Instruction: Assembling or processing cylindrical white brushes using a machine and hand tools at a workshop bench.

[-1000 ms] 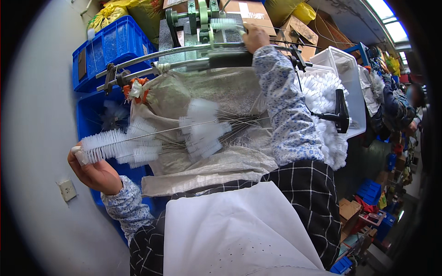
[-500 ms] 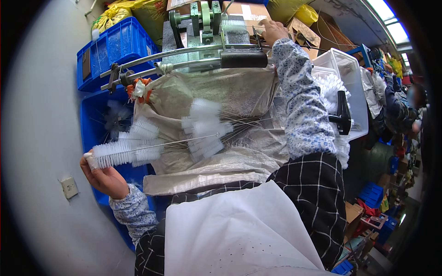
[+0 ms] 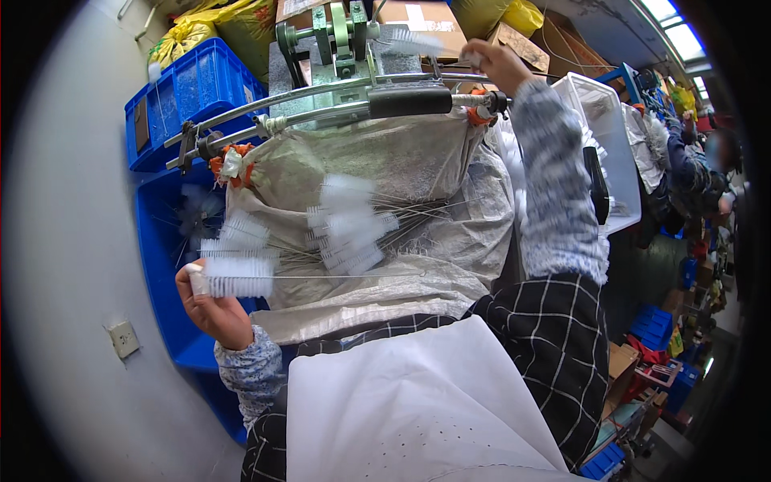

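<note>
While in left hand (image 3: 218, 316), white brush (image 3: 237, 278) well apart from right hand (image 3: 504, 67).

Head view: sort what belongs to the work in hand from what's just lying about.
Apparently in use:
wire-stemmed brush in the left hand
loose brushes on the woven sheet
white brush near the right hand
bench machine

Probably just lying about:
yellow bags
taped cardboard box
</note>
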### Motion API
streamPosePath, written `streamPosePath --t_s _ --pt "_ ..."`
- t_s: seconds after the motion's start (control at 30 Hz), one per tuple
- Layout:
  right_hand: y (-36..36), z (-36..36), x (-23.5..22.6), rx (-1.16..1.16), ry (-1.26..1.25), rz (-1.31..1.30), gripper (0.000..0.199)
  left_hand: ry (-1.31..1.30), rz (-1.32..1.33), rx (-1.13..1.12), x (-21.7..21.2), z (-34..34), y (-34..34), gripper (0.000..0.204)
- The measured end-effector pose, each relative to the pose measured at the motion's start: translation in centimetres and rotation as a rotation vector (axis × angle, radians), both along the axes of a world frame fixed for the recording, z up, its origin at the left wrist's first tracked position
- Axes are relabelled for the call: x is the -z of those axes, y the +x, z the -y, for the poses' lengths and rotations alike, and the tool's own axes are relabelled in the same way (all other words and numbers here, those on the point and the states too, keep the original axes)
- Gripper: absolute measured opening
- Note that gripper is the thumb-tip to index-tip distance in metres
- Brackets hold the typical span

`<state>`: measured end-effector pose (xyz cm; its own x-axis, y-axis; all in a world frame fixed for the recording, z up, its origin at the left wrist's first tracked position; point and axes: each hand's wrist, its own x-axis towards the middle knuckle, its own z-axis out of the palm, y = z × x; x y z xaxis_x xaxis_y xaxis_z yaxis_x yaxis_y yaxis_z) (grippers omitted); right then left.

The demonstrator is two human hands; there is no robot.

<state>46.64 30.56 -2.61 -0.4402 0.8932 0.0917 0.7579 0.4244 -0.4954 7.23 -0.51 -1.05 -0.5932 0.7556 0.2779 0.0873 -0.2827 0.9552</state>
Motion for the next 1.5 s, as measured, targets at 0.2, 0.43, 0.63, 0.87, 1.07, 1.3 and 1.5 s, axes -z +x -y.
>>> streamPosePath --t_s 0.2,0.43,0.63,0.87,1.07,1.3,1.5 --pt "-4.7 14.9 -2.8 -0.252 -0.833 -0.708 0.016 -0.005 0.043 0.296 0.3 -2.4 4.9 0.034" --pt "-6.6 21.4 -3.8 -0.062 -1.271 -1.266 0.019 0.021 0.013 0.437 0.4 -2.3 8.7 0.024" --pt "-5.9 22.8 -2.4 -0.251 -1.338 -1.676 0.020 -0.020 0.047 0.400 -0.3 -1.8 8.9 0.024" --pt "-4.9 22.2 -0.8 -0.056 -1.122 -1.307 0.022 0.064 0.045 0.291 -0.2 -2.1 8.3 0.022" --pt "-7.1 20.6 -0.1 -0.295 -0.272 -0.393 0.032 0.091 0.077 0.248 -0.1 -2.4 7.8 0.022" --pt "-12.8 21.2 -3.2 -0.469 -0.749 -0.318 0.030 -0.092 -0.313 0.404 1.8 -1.4 8.0 0.026" --pt "-10.6 9.3 0.0 0.050 0.371 0.011 0.025 -0.458 -0.683 -0.053 2.9 -1.0 -3.7 0.028"
